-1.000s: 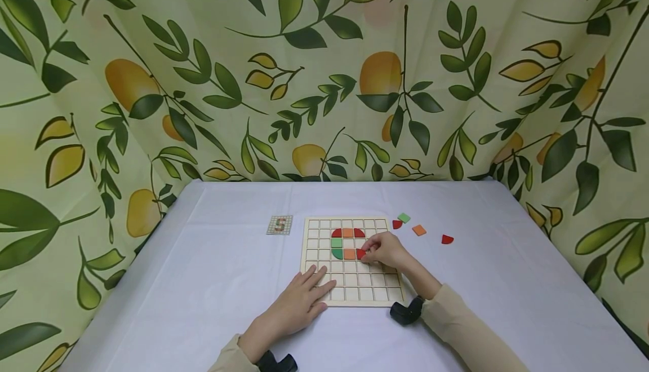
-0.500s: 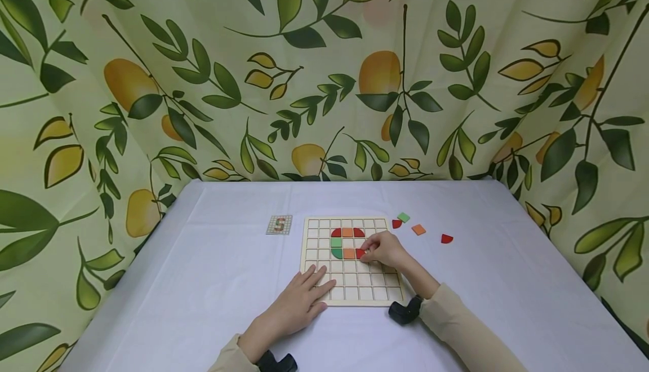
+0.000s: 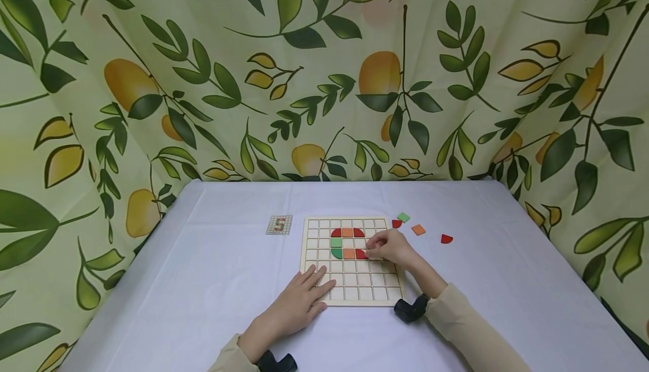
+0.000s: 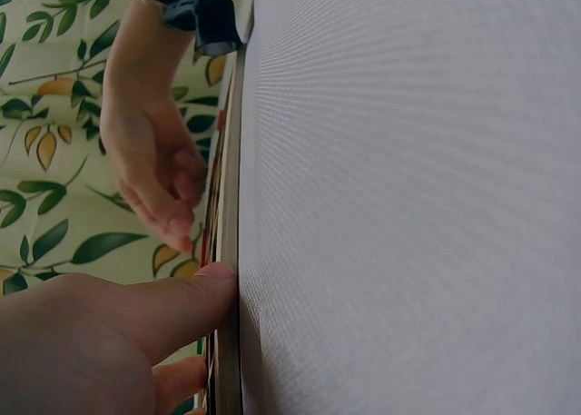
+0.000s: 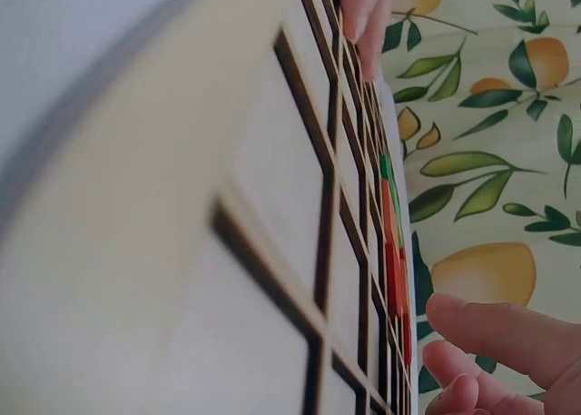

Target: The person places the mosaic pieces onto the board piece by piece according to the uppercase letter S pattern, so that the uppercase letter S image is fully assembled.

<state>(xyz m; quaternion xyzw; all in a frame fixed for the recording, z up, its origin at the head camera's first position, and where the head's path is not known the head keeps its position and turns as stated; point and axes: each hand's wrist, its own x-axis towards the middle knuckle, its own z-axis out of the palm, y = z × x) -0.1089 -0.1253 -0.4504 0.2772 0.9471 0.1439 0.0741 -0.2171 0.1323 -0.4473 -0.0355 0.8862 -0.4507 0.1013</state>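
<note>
A wooden grid board lies on the table with a C-like row of coloured tiles in its cells. My left hand rests spread on the board's near left corner, its thumb at the front edge in the left wrist view. My right hand hovers over the right part, fingers loosely bent and nothing seen between them. Just left of its fingertips sits a red tile, beside an orange square and a dark green quarter-round tile. A light green square and a red-orange-red row lie above.
Right of the board lie loose tiles: a green square, a red piece, an orange square and a red quarter-round. A small gridded pattern card lies to the left. A leaf-print curtain hangs behind the table.
My right hand has let go of the red tile and drawn slightly right, leaving the tile in its cell. My left hand has stayed put.
</note>
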